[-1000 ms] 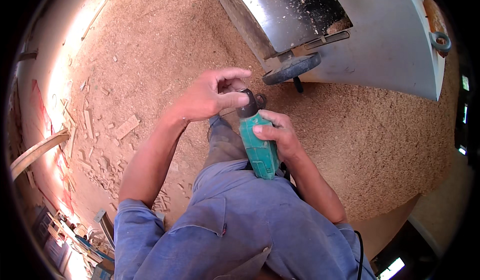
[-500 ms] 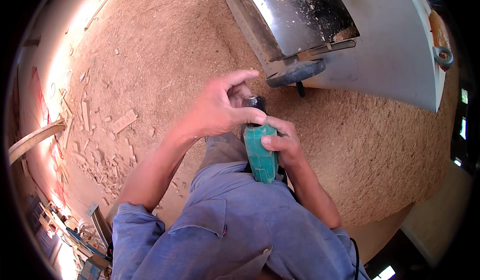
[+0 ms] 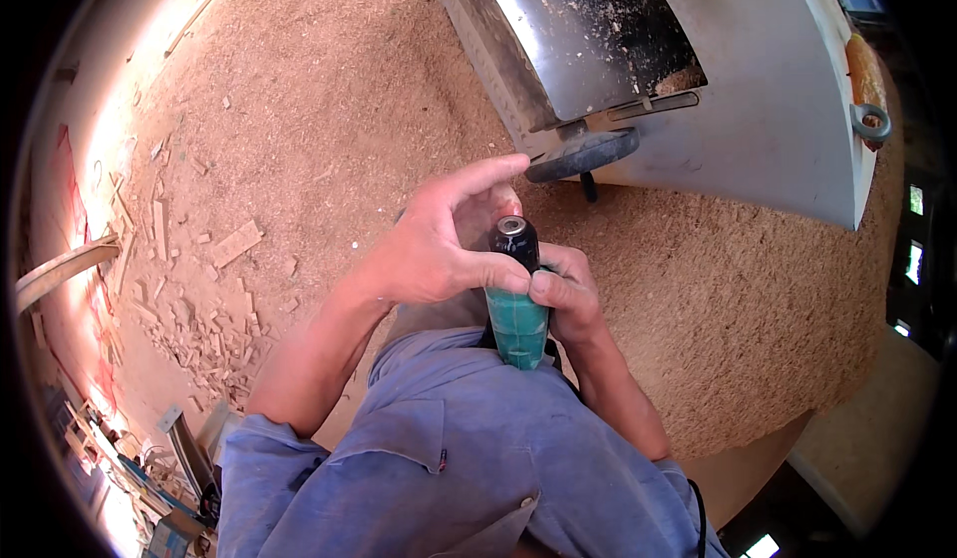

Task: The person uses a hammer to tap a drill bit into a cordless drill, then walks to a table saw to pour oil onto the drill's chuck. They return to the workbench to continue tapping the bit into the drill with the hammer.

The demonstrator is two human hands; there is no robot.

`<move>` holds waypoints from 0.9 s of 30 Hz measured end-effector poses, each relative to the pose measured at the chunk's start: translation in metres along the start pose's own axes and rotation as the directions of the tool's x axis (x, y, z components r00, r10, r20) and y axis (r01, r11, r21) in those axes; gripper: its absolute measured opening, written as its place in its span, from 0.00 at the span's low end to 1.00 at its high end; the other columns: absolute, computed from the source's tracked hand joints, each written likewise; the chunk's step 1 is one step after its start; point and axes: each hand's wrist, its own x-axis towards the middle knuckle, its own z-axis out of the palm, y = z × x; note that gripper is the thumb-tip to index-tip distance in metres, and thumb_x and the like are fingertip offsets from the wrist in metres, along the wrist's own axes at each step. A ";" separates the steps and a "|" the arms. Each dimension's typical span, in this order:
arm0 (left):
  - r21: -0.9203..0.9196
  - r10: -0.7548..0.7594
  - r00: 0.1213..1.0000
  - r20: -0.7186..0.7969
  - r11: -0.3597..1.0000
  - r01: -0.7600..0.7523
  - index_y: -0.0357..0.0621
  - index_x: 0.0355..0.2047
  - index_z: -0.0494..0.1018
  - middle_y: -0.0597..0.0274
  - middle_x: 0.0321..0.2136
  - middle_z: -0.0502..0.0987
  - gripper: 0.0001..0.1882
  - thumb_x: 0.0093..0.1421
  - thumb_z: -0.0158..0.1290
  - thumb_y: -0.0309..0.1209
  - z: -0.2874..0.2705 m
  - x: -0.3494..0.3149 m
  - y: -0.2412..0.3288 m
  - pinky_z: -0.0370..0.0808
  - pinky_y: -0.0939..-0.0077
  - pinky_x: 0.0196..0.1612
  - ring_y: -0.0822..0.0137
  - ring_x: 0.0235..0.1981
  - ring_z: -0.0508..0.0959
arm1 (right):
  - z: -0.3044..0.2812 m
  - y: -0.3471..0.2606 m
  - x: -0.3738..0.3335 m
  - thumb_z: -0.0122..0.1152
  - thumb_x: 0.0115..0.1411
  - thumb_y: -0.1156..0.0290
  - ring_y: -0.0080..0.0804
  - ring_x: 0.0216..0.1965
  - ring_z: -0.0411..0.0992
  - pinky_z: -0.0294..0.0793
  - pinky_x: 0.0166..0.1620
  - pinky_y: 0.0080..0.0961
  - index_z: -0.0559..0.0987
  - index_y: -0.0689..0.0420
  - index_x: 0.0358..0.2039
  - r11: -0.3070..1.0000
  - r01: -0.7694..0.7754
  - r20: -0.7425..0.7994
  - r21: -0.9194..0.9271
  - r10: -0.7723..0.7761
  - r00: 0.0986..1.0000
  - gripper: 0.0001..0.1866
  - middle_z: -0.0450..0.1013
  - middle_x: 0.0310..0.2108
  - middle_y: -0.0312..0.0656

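In front of my lap is a handheld power tool (image 3: 518, 331) with a teal body. It points away from me, and its glossy black nose (image 3: 518, 247) ends in a round metal collar with a hole. My right hand (image 3: 572, 297) is closed round the body from the right, thumb on top near the nose. My left hand (image 3: 434, 234) curves about the nose from the left. Its thumb lies where black meets teal, touching the right thumb. The left index finger reaches out past the collar, and the tool hides part of the other fingers.
A grey machine (image 3: 758, 90) with a dark handwheel (image 3: 583, 154) stands ahead to the right. Sawdust (image 3: 329, 90) covers the floor, with scattered wood offcuts (image 3: 237, 244) at left. A curved wooden piece (image 3: 68, 269) juts in from the left, above piled tools and sticks at lower left.
The tool's nose has tipped up toward me, so its collar end shows more. My left thumb has moved down onto the seam, and the left index finger has shifted slightly right.
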 end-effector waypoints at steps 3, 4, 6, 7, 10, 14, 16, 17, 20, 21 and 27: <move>-0.384 -0.014 0.998 0.068 0.922 0.039 0.44 0.74 0.56 0.42 0.56 0.75 0.54 0.49 0.74 0.30 -0.003 0.001 -0.004 0.71 0.62 0.65 0.55 0.61 0.75 | -0.012 0.011 -0.001 0.66 0.56 0.44 0.30 0.36 0.76 0.75 0.39 0.25 0.80 0.71 0.40 0.999 -0.040 0.040 0.008 0.040 0.998 0.35 0.78 0.37 0.46; -0.416 0.007 0.995 0.095 0.909 0.033 0.44 0.73 0.56 0.41 0.57 0.75 0.54 0.50 0.74 0.30 -0.004 0.002 -0.005 0.71 0.61 0.65 0.55 0.61 0.74 | -0.012 0.011 0.000 0.66 0.56 0.44 0.31 0.36 0.76 0.75 0.40 0.25 0.80 0.71 0.41 0.999 -0.046 0.041 0.017 0.046 0.998 0.35 0.78 0.37 0.46; -0.478 0.051 0.988 0.148 0.878 0.026 0.43 0.73 0.57 0.41 0.58 0.74 0.53 0.50 0.73 0.30 -0.006 0.004 -0.009 0.71 0.61 0.65 0.55 0.62 0.74 | -0.013 0.012 0.001 0.67 0.55 0.44 0.32 0.37 0.77 0.76 0.40 0.26 0.80 0.72 0.42 0.998 -0.058 0.041 0.035 0.057 0.998 0.36 0.79 0.37 0.48; -0.449 0.093 0.989 0.111 0.893 -0.034 0.44 0.73 0.57 0.41 0.57 0.75 0.52 0.52 0.73 0.30 -0.005 0.005 -0.011 0.71 0.61 0.65 0.55 0.61 0.75 | -0.012 0.012 0.002 0.67 0.55 0.44 0.32 0.37 0.77 0.76 0.40 0.26 0.80 0.72 0.42 0.998 -0.056 0.030 0.040 0.055 0.998 0.37 0.79 0.37 0.48; -0.324 0.137 0.990 0.037 0.939 -0.118 0.45 0.74 0.56 0.40 0.55 0.77 0.50 0.54 0.71 0.30 -0.001 0.007 -0.014 0.71 0.61 0.65 0.53 0.60 0.76 | -0.007 0.009 0.003 0.66 0.56 0.44 0.29 0.35 0.76 0.74 0.39 0.25 0.81 0.71 0.41 0.998 -0.041 0.002 0.041 0.041 0.999 0.34 0.78 0.35 0.44; -0.379 0.041 0.997 0.061 0.925 -0.015 0.44 0.73 0.57 0.45 0.51 0.79 0.51 0.53 0.72 0.30 -0.003 0.001 -0.014 0.72 0.62 0.64 0.55 0.58 0.77 | -0.011 0.015 0.001 0.64 0.58 0.45 0.23 0.33 0.72 0.69 0.37 0.21 0.82 0.67 0.38 1.000 -0.016 0.030 0.015 0.015 0.999 0.30 0.77 0.31 0.37; -0.460 0.012 0.998 0.062 0.888 0.018 0.42 0.72 0.58 0.49 0.49 0.79 0.51 0.51 0.74 0.29 -0.001 -0.001 -0.013 0.73 0.63 0.62 0.57 0.57 0.78 | -0.013 0.018 0.001 0.64 0.57 0.45 0.23 0.33 0.72 0.69 0.37 0.21 0.82 0.66 0.37 1.000 -0.021 0.037 0.011 0.021 0.999 0.31 0.77 0.32 0.37; -0.457 -0.015 0.999 0.040 0.889 0.032 0.41 0.72 0.59 0.50 0.49 0.79 0.52 0.50 0.75 0.29 0.001 -0.001 -0.009 0.73 0.63 0.62 0.57 0.56 0.78 | -0.012 0.017 -0.001 0.65 0.57 0.45 0.23 0.34 0.72 0.69 0.37 0.21 0.82 0.66 0.37 1.000 -0.029 0.023 0.009 0.029 0.999 0.30 0.77 0.32 0.37; 0.053 -0.121 0.984 -0.131 0.990 0.129 0.40 0.72 0.58 0.49 0.50 0.79 0.53 0.49 0.75 0.30 0.020 -0.002 0.014 0.73 0.62 0.63 0.57 0.57 0.78 | -0.001 0.010 -0.001 0.66 0.55 0.45 0.23 0.34 0.72 0.69 0.38 0.22 0.83 0.66 0.36 1.000 0.011 -0.056 0.012 -0.010 0.998 0.30 0.77 0.32 0.37; 0.303 -0.128 0.967 -0.218 0.933 0.192 0.40 0.72 0.57 0.48 0.51 0.79 0.54 0.49 0.75 0.30 0.027 -0.003 0.018 0.72 0.61 0.63 0.57 0.58 0.77 | 0.001 0.009 -0.001 0.66 0.55 0.45 0.23 0.34 0.72 0.69 0.38 0.22 0.83 0.66 0.35 0.999 0.033 -0.086 0.013 -0.031 0.996 0.30 0.77 0.32 0.38; -0.479 -0.068 0.987 -0.146 0.878 -0.011 0.37 0.69 0.62 0.58 0.44 0.77 0.58 0.41 0.81 0.37 0.031 -0.016 -0.004 0.72 0.69 0.57 0.66 0.50 0.76 | -0.005 0.011 -0.008 0.67 0.53 0.43 0.25 0.38 0.73 0.70 0.42 0.22 0.83 0.67 0.41 0.999 0.032 -0.008 0.019 -0.032 0.999 0.34 0.77 0.37 0.40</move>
